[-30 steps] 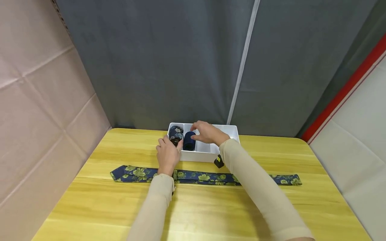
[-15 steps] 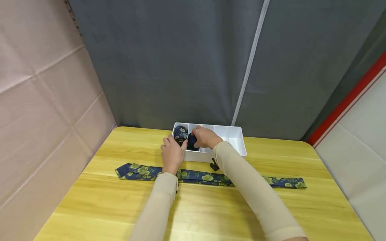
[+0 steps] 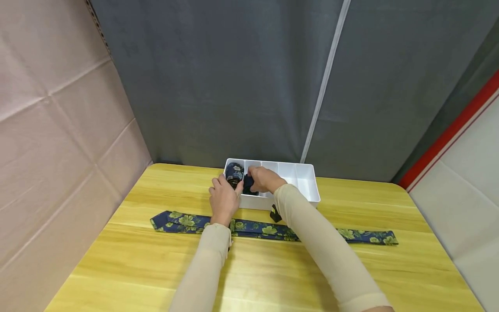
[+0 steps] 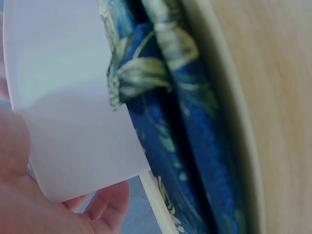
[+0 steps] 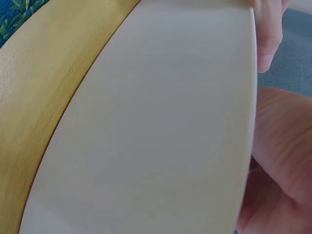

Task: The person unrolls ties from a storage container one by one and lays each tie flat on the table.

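Note:
A white divided box (image 3: 308,177) stands at the table's back edge in the head view. In its leftmost compartment lies a rolled dark floral tie (image 3: 235,170); the neighbouring one holds a navy rolled tie (image 3: 248,185). My left hand (image 3: 225,200) grips the box's front left corner, thumb at the front rim and fingers along the side. My right hand (image 3: 266,179) reaches into the second compartment and pinches the navy roll, partly hiding it. In the right wrist view, the box wall (image 5: 146,117) hides part of that hand (image 5: 287,141).
A navy necktie with yellow-green flowers (image 3: 269,229) lies lengthwise across the wooden table (image 3: 265,277), in front of the box and partly under both arms. A small black item (image 3: 275,213) shows beside the right sleeve. A grey curtain (image 3: 234,86) hangs behind the table.
My right hand has lowered onto the navy roll, its fingers closing on it. My left hand stays at the box corner. The head view has shifted slightly.

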`<action>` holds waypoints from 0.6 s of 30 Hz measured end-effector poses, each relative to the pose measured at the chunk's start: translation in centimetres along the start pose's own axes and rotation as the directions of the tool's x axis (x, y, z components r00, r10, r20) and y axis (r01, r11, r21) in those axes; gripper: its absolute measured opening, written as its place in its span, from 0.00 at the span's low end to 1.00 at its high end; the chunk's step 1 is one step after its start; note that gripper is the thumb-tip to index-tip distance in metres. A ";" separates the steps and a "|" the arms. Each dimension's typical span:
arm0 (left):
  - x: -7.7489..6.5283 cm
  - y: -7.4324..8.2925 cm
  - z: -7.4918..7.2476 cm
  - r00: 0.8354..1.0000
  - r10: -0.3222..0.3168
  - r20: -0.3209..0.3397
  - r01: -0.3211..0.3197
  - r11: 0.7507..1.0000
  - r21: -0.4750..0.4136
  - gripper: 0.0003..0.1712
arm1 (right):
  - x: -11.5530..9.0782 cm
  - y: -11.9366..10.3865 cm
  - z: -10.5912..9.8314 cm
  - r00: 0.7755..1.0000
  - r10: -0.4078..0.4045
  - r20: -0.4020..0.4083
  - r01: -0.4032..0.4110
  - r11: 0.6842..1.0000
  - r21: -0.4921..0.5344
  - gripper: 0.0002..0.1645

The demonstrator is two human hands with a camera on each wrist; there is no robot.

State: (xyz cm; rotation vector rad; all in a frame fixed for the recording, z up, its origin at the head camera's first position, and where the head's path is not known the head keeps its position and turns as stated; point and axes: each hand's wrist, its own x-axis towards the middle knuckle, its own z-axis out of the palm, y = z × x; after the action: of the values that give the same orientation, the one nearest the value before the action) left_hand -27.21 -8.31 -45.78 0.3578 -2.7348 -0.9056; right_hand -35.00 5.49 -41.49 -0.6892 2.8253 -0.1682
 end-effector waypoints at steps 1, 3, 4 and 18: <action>0.0 0.0 0.0 1.000 0.001 0.000 -0.001 1.000 0.001 0.48 | 0.0 0.0 0.0 1.000 -0.002 -0.004 0.002 1.000 -0.004 0.30; 0.0 0.0 0.0 1.000 0.002 0.001 -0.002 1.000 0.004 0.48 | -0.2 0.0 0.0 1.000 -0.008 -0.011 0.007 1.000 -0.016 0.30; -0.1 0.0 0.1 1.000 0.003 0.002 -0.003 1.000 0.004 0.48 | -0.2 0.0 0.0 1.000 -0.009 -0.017 0.009 1.000 -0.022 0.30; 0.0 0.1 0.3 1.000 -0.006 0.011 0.006 1.000 0.013 0.48 | -1.2 -0.2 -2.0 0.997 -0.006 -0.078 0.005 1.000 -0.019 0.35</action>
State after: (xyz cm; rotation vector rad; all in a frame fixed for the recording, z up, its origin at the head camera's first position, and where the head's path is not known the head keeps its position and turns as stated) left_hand -27.29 -8.09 -45.95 0.3641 -2.7527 -0.8944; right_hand -34.31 5.99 -39.30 -0.7097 2.9035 -0.1736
